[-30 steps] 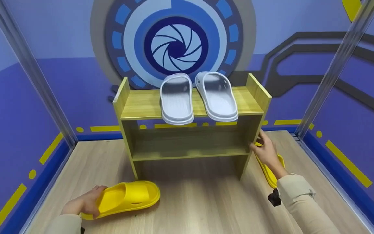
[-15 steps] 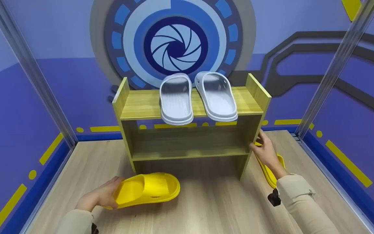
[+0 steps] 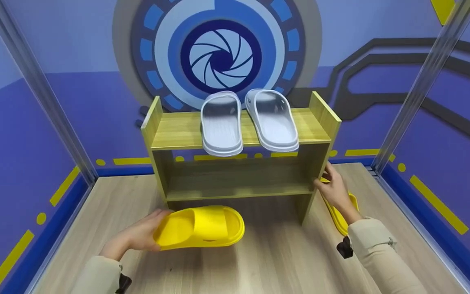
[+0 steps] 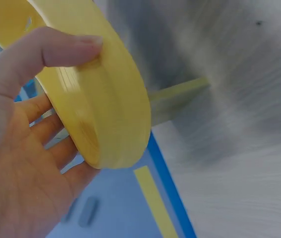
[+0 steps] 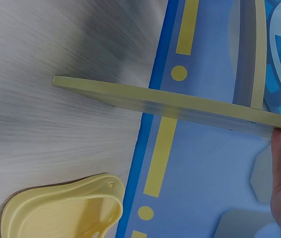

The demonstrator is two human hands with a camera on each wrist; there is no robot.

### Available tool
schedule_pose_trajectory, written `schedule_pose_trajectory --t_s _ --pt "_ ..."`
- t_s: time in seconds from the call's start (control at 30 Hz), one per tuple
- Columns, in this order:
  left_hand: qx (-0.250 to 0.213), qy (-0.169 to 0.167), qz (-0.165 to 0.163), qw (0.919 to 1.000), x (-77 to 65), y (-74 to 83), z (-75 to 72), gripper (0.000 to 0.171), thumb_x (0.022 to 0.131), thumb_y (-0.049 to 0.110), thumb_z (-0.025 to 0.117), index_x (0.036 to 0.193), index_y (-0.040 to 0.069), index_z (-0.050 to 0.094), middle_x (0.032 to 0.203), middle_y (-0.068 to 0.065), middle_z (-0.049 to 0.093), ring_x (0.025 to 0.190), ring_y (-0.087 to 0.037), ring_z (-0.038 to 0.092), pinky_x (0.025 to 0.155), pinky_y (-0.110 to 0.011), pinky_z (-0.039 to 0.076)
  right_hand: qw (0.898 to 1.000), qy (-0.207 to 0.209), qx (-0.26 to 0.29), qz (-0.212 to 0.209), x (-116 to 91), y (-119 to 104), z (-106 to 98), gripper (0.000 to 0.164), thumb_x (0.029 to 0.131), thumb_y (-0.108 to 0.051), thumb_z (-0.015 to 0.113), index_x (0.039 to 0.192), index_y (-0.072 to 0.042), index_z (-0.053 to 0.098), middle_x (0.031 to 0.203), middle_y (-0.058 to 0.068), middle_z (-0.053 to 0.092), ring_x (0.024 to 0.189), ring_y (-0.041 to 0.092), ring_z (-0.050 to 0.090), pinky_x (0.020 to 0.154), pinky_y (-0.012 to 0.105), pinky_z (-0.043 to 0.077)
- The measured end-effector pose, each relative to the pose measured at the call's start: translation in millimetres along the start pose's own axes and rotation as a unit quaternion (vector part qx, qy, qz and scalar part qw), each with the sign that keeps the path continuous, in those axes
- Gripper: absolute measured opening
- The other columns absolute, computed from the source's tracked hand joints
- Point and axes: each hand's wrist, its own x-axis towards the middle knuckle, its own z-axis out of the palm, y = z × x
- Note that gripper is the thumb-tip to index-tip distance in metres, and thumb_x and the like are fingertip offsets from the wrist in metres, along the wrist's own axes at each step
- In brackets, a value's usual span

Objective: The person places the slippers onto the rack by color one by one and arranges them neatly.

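Observation:
My left hand (image 3: 147, 232) holds a yellow slipper (image 3: 210, 224) by its heel end, toe pointing right, just above the floor in front of the shoe rack (image 3: 235, 179). In the left wrist view the thumb lies across the slipper (image 4: 118, 109) on one side, with the other fingers on the opposite side. My right hand (image 3: 335, 192) grips the edge of the rack's right side panel (image 5: 180, 104), at about the height of the lower shelf. A second yellow slipper (image 3: 339, 218) lies on the floor beyond that panel, partly hidden by the hand and wrist.
On the rack's top shelf two light grey clogs (image 3: 221, 126) sit side by side, heels toward me and slightly over the front edge. A blue patterned wall (image 3: 96, 110) rises behind the rack. Metal posts (image 3: 418, 85) stand at the corners.
My left hand has carried the yellow slipper rightward and away from me, up toward the gap under the lower shelf. The right hand has stayed at the rack's side panel.

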Motion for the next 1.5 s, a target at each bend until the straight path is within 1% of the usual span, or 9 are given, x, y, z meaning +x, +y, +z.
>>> schedule_pose_trajectory --t_s 0.23,0.33,0.43,0.7,1.03,1.13,1.27,1.37,1.5 --pt "-0.029 0.01 0.027 0.9992 5.5 16.5 -12.8 0.086 0.058 0.01 0.076 0.131 0.003 0.03 0.12 -0.01 0.038 0.099 -0.025 0.039 0.084 -0.049 0.034 1.0 0.0 0.004 0.001 -1.0 -1.1 -0.5 0.064 0.08 0.004 0.057 0.137 -0.013 0.032 0.123 0.017 0.045 0.102 0.034 0.05 0.079 0.046 0.043" --pt "-0.032 0.024 0.026 0.9989 7.8 23.7 -16.6 0.085 0.059 0.013 0.076 0.13 0.003 0.031 0.119 -0.008 0.039 0.098 -0.024 0.04 0.083 -0.048 0.035 1.0 0.0 0.005 0.002 -1.1 -0.7 -0.2 0.064 0.08 0.004 0.057 0.136 -0.013 0.032 0.124 0.017 0.045 0.102 0.034 0.05 0.078 0.046 0.044" --pt "-0.031 0.043 0.012 0.9985 10.3 29.5 -18.7 0.083 0.06 0.013 0.076 0.13 0.003 0.032 0.117 -0.007 0.04 0.096 -0.022 0.04 0.082 -0.045 0.035 1.0 0.002 0.006 0.002 -1.4 0.4 0.4 0.064 0.08 0.004 0.057 0.136 -0.013 0.033 0.124 0.017 0.044 0.102 0.034 0.05 0.077 0.045 0.044" --pt "0.002 0.097 -0.013 0.9952 18.0 39.6 -18.3 0.082 0.061 0.014 0.076 0.129 -0.002 0.033 0.112 -0.01 0.042 0.091 -0.022 0.041 0.08 -0.042 0.036 1.0 0.001 -0.004 0.003 -1.4 0.6 0.1 0.064 0.08 0.004 0.057 0.136 -0.013 0.032 0.125 0.017 0.044 0.103 0.035 0.05 0.078 0.045 0.044" --pt "-0.012 0.125 -0.099 0.9872 28.3 46.9 -15.7 0.08 0.061 0.015 0.076 0.128 -0.002 0.035 0.105 -0.01 0.045 0.086 -0.022 0.042 0.076 -0.039 0.038 1.0 0.004 0.004 0.001 -1.2 1.2 1.5 0.063 0.079 0.005 0.058 0.135 -0.013 0.034 0.124 0.017 0.045 0.102 0.036 0.05 0.077 0.045 0.044" --pt "-0.01 0.13 -0.105 0.9858 30.5 46.4 -13.8 0.078 0.061 0.015 0.077 0.125 -0.003 0.037 0.104 -0.01 0.047 0.085 -0.022 0.043 0.076 -0.039 0.039 1.0 0.002 -0.002 0.004 -1.2 1.7 1.4 0.063 0.08 0.003 0.058 0.136 -0.012 0.033 0.124 0.018 0.044 0.102 0.036 0.05 0.077 0.045 0.044" --pt "-0.01 0.145 -0.1 0.9843 34.1 45.4 -10.5 0.074 0.06 0.015 0.077 0.122 -0.004 0.04 0.101 -0.011 0.048 0.083 -0.022 0.044 0.074 -0.039 0.04 1.0 -0.004 0.002 0.011 -1.7 -1.8 0.2 0.062 0.081 0.002 0.057 0.137 -0.011 0.032 0.126 0.018 0.043 0.104 0.037 0.048 0.078 0.044 0.044" --pt "-0.006 0.159 -0.105 0.9816 38.0 44.7 -7.6 0.074 0.059 0.016 0.077 0.121 -0.004 0.042 0.099 -0.011 0.049 0.082 -0.022 0.045 0.073 -0.038 0.041 1.0 -0.008 0.014 0.01 -3.5 -11.7 -0.7 0.062 0.081 0.004 0.056 0.137 -0.008 0.03 0.126 0.02 0.042 0.105 0.038 0.047 0.078 0.047 0.043" --pt "-0.001 0.179 -0.122 0.9763 43.5 45.2 -3.9 0.071 0.06 0.021 0.077 0.118 -0.003 0.045 0.095 -0.01 0.05 0.08 -0.022 0.046 0.071 -0.038 0.041 1.0 -0.007 0.02 0.005 -5.9 -24.0 -0.7 0.062 0.08 0.006 0.055 0.136 -0.004 0.03 0.126 0.024 0.04 0.104 0.041 0.047 0.077 0.05 0.042"
